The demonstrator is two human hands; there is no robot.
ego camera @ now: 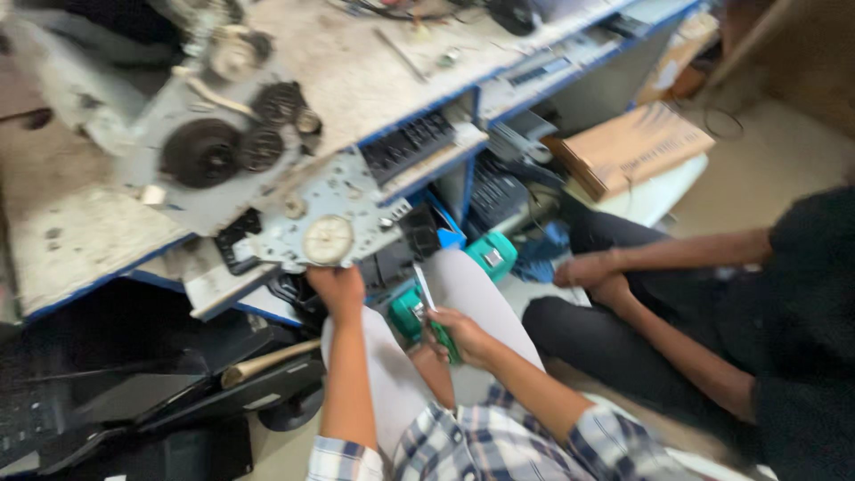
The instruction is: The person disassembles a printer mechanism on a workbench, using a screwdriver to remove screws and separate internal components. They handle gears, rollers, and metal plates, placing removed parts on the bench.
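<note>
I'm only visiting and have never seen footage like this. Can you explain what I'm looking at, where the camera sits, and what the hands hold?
There is no machine here: the camera is worn on a person's head and looks down at their own hands. The left hand grips a pale metal plate with a round gear, pulled off the low workbench. The right hand holds a green-handled tool; the blur hides its kind. Another plate of dark gears lies on the bench. A second person sits at the right.
</note>
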